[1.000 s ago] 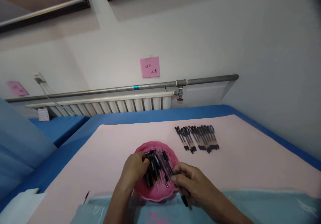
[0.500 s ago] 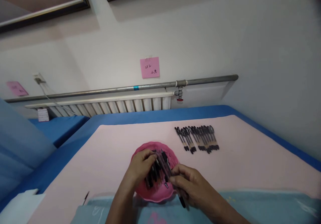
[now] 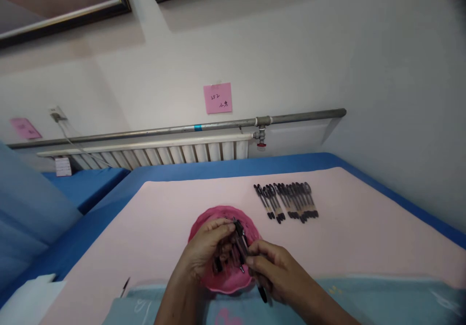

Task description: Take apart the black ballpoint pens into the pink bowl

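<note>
Slanting over the right side of the pink bowl [image 3: 227,284], a pen [image 3: 262,293] sat in the grip of the right hand [image 3: 271,267]. The left hand [image 3: 204,247] curled above the bowl, its grip's contents unclear. Loose pens [image 3: 217,265] lay inside; a pen row [image 3: 292,202] lay beyond, rightward.

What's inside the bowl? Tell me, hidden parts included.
Dark pens lie in the bowl, a silvery tip showing near the right hand. The left hand covers part of the pile; how many pens lie beneath it cannot be seen.
</note>
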The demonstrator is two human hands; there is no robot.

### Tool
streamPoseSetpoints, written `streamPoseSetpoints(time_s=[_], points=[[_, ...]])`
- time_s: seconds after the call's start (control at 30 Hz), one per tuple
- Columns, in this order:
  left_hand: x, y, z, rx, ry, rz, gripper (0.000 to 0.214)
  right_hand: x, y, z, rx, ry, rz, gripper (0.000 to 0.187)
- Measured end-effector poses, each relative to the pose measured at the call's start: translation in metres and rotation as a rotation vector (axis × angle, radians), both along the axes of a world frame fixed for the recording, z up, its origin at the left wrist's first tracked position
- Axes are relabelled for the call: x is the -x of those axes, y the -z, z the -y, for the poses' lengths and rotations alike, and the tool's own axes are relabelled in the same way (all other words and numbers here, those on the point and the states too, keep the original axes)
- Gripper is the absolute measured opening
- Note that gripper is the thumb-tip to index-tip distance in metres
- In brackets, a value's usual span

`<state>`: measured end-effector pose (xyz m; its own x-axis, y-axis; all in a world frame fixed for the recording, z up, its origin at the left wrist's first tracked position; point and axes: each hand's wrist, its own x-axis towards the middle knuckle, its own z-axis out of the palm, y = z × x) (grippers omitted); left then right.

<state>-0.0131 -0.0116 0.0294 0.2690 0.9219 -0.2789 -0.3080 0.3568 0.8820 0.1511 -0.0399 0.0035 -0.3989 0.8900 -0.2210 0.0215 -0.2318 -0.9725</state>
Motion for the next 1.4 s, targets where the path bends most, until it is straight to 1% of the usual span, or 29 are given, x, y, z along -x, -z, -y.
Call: streamPoseSetpoints(time_s=[0.1, 0.17, 0.37, 0.47, 0.57, 0.63, 0.7, 0.8, 0.9, 0.97, 1.03, 1.1, 1.13, 1.17, 1.2, 1.23, 1.33, 1.4], points=[[-0.002, 0.0, 0.002, 0.014, 0.053, 0.006, 0.029, 0.001, 0.002, 0.0, 0.028, -0.011, -0.011, 0.011], [-0.004, -0.001, 0.003, 0.013, 0.059, 0.011, 0.031, 0.002, 0.003, 0.0, 0.027, -0.024, -0.029, 0.013], [-0.009, 0.0, 0.002, -0.04, -0.01, 0.013, 0.034, 0.001, 0.001, 0.001, -0.027, -0.032, 0.003, 0.011], [-0.002, -0.001, -0.003, -0.068, -0.103, 0.047, 0.034, 0.002, -0.005, 0.004, -0.044, -0.052, 0.097, 0.008], [0.014, -0.002, -0.008, -0.083, -0.246, 0.071, 0.037, 0.003, -0.012, 0.008, -0.051, -0.065, 0.23, 0.006], [0.025, -0.003, -0.01, -0.094, -0.297, 0.045, 0.039, 0.003, -0.016, 0.008, -0.069, -0.048, 0.275, 0.007], [0.034, -0.002, -0.011, -0.103, -0.275, -0.055, 0.039, 0.002, -0.017, 0.007, -0.075, -0.013, 0.255, 0.006], [0.039, 0.002, -0.009, -0.117, -0.18, -0.352, 0.039, 0.0, -0.015, 0.002, -0.051, 0.036, 0.171, 0.008], [0.039, 0.007, -0.008, -0.141, -0.159, -0.688, 0.029, -0.001, -0.013, -0.001, -0.018, 0.032, 0.146, 0.008], [0.041, 0.009, -0.009, -0.166, -0.145, -0.886, 0.022, 0.0, -0.013, -0.001, -0.024, 0.035, 0.136, 0.008], [0.042, 0.011, -0.01, -0.192, -0.111, -1.051, 0.019, 0.0, -0.013, 0.0, -0.037, 0.042, 0.121, 0.009], [0.043, 0.011, -0.012, -0.221, -0.101, -1.151, 0.02, 0.001, -0.014, 0.001, -0.03, 0.032, 0.112, 0.009], [0.042, 0.01, -0.012, -0.238, -0.109, -1.152, 0.02, 0.001, -0.014, 0.001, -0.024, 0.024, 0.11, 0.009], [0.039, 0.009, -0.011, -0.254, -0.119, -1.103, 0.02, 0.001, -0.013, 0.001, -0.02, 0.018, 0.105, 0.008], [0.036, 0.008, -0.01, -0.257, -0.119, -1.006, 0.02, 0.001, -0.011, 0.001, -0.015, 0.013, 0.094, 0.008], [0.032, 0.006, -0.009, -0.244, -0.103, -0.874, 0.021, 0.001, -0.009, 0.001, -0.011, 0.007, 0.08, 0.008], [0.019, 0.002, -0.003, -0.165, 0.0, -0.457, 0.025, 0.0, -0.001, -0.001, -0.013, -0.009, 0.02, 0.009], [0.012, 0.001, -0.001, -0.122, 0.043, -0.274, 0.027, 0.0, 0.003, -0.002, -0.007, -0.02, -0.006, 0.009]])
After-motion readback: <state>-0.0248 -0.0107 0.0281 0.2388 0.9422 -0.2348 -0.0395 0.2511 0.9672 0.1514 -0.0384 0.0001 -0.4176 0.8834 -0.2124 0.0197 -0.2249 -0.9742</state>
